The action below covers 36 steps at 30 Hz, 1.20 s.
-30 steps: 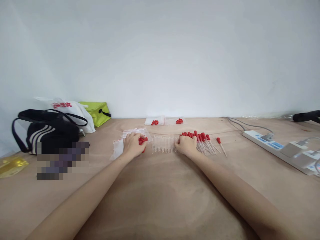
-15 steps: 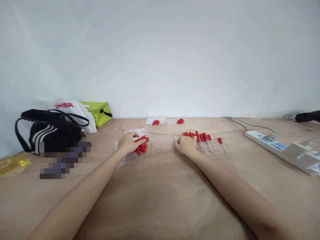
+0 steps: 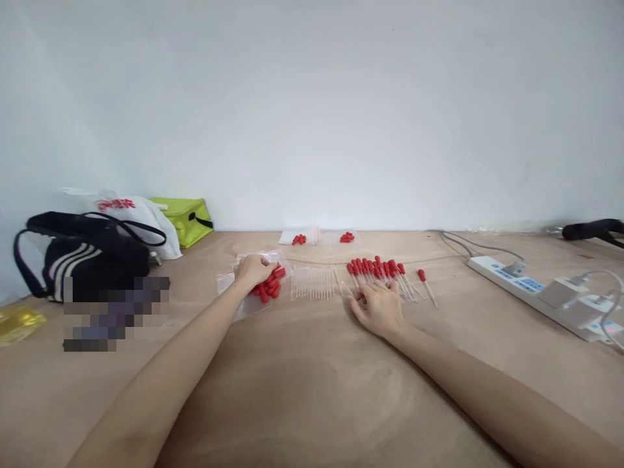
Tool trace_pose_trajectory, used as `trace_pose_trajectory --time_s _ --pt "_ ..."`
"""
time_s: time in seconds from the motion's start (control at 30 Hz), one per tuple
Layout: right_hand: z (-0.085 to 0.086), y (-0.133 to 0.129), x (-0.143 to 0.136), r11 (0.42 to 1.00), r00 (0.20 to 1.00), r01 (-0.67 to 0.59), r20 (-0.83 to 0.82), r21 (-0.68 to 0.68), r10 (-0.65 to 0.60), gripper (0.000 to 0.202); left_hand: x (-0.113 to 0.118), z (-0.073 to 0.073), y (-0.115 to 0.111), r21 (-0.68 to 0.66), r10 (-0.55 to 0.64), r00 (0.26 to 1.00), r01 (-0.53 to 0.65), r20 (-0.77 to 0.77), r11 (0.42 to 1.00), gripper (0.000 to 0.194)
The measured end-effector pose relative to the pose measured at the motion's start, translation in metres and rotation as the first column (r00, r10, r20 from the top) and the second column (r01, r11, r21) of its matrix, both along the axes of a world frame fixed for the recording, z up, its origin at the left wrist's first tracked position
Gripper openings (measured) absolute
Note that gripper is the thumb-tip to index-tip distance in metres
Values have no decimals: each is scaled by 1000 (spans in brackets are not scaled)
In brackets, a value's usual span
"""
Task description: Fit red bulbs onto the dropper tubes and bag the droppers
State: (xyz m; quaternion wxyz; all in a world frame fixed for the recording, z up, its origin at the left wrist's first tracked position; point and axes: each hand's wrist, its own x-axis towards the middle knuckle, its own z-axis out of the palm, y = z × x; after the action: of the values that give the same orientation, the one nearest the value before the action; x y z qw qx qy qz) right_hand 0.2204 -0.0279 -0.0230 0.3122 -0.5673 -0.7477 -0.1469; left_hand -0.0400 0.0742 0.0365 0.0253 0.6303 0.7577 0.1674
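My left hand (image 3: 252, 272) reaches over a pile of red rubber dropper bulbs (image 3: 272, 286) lying on a clear zip bag (image 3: 234, 286). Its fingertips are pinched together at the pile's upper edge, on a bulb mostly hidden by them. My right hand (image 3: 379, 307) pinches the lower end of a thin clear dropper tube (image 3: 345, 287), which tilts up to the left. A row of bare clear tubes (image 3: 312, 283) lies between the hands. Just beyond my right hand is a row of droppers with red bulbs (image 3: 373, 268); one dropper (image 3: 428, 286) lies apart.
At the back are two small groups of red bulbs (image 3: 299, 240) on clear bags. A white power strip (image 3: 531, 289) with plugs and cables lies right. A black bag (image 3: 92, 260), a white plastic bag (image 3: 166, 234) and a lime-green bag (image 3: 182, 218) stand left.
My right hand has moved toward me and right, drawing a tube away from the row's right end. My left hand's fingers have closed at the bulb pile. The view has shifted slightly.
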Motion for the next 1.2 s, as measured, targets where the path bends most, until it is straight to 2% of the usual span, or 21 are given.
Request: trace_pose_trajectory --time_s 0.07,0.1,0.13,0.17,0.23,0.33,0.4,0.5,0.6,0.73,0.97,1.2 --pt "-1 1 0 1000 1000 -1 -22 -3 1 23 2 3 -7 80 -35 999 34 3 996 28" --pt "-2 2 0 1000 999 -7 -34 -6 7 23 4 3 -14 135 -84 996 82 7 987 26" --pt "-3 2 0 1000 999 -19 -45 -12 19 23 6 3 -22 227 -189 982 180 16 957 22" --pt "-3 3 -1 999 998 -36 -54 -20 35 22 10 2 -32 310 -320 947 297 24 903 18" --pt "-5 4 -2 997 995 -72 -67 -37 69 22 18 -5 -53 356 -549 835 503 32 787 13" --pt "-6 4 -2 992 992 -109 -70 -59 105 22 28 -24 -81 317 -705 708 658 50 683 11" --pt "-6 4 -1 988 989 -136 -67 -75 131 20 32 -36 -91 283 -734 674 690 87 666 8" --pt "-4 4 -1 974 978 -207 -54 -93 203 18 37 -44 -94 244 -728 674 690 125 681 7" --pt "-3 4 -4 956 960 -280 -25 -87 278 18 41 -43 -93 224 -749 650 717 126 660 20" --pt "-1 2 -8 931 936 -351 -3 -104 352 21 46 -42 -92 223 -768 629 737 123 639 13" --pt "2 -4 -13 903 912 -407 -8 -138 410 18 46 -44 -93 346 -790 592 717 156 606 13" --pt "3 -5 -12 861 873 -486 -113 -152 474 19 46 -47 -93 322 -787 554 718 272 617 16"
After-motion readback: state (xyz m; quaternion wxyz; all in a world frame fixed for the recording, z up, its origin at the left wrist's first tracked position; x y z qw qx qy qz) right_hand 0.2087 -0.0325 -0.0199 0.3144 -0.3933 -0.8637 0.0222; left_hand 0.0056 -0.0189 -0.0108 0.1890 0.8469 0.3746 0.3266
